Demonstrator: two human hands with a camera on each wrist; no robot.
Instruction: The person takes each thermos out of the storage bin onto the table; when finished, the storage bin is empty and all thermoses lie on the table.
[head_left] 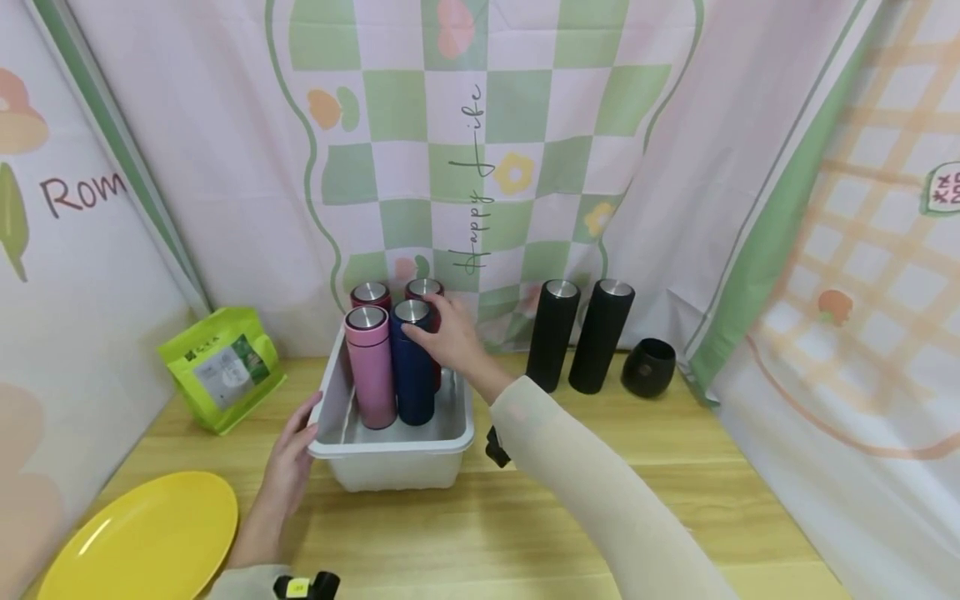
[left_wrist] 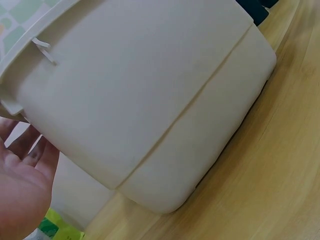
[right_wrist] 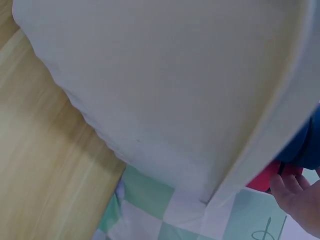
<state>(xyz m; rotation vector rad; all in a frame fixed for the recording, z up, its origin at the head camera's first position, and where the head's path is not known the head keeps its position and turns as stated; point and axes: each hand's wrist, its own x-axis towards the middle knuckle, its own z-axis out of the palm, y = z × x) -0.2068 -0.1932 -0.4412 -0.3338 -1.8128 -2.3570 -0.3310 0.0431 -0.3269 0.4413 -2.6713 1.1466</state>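
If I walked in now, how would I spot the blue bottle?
On the wooden table, find the white bin. In its nearer row, the blue bottle stands right of the pink bottle, a right hand at its top. It alone there is blue.

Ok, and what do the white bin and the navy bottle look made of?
White bin: probably plastic, smooth and matte, judging by the rounded, moulded-looking corners and lipped rim.
Navy bottle: its silvery, shiny lid top suggests metal; the body's low-sheen blue finish hides what is beneath, possibly metal too.
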